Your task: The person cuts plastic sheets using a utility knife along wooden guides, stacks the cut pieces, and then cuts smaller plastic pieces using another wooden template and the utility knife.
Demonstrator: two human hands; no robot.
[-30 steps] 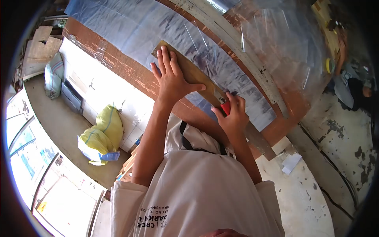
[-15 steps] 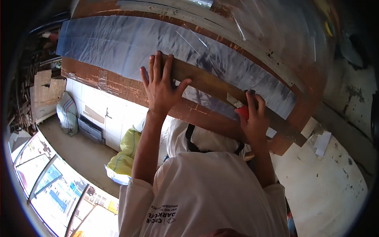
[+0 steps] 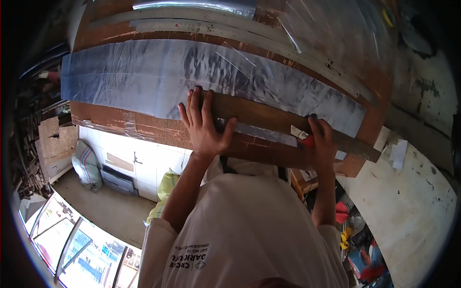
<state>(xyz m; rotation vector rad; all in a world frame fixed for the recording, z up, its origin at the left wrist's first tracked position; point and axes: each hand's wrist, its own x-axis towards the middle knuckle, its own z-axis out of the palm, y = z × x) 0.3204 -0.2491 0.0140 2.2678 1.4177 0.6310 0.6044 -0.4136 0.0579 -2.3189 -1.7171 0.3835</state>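
My left hand (image 3: pixel 206 129) lies with fingers spread on the left end of a long brown strip (image 3: pixel 259 109), like a straightedge. This strip rests slantwise across a clear, shiny plastic sheet (image 3: pixel 144 72). My right hand (image 3: pixel 322 146) is closed around a small red cutter (image 3: pixel 308 141), mostly hidden by the fingers. The cutter's pale front end is against the strip's near edge, toward its right end. Beneath the sheet is a worn brown board (image 3: pixel 158 124), whose near edge runs in front of my body.
A long pale bar (image 3: pixel 288 53) lies behind the sheet. More clear plastic (image 3: pixel 326 33) covers the back right. A whitish surface (image 3: pixel 398 206) with dark marks stands at right. Sacks (image 3: pixel 86 165) sit on the floor at left, near scrap wood (image 3: pixel 50 139).
The view has tilted, so the board and sheet appear lower and more level. Both hands stay on the strip; the cutter keeps about the same place along it.
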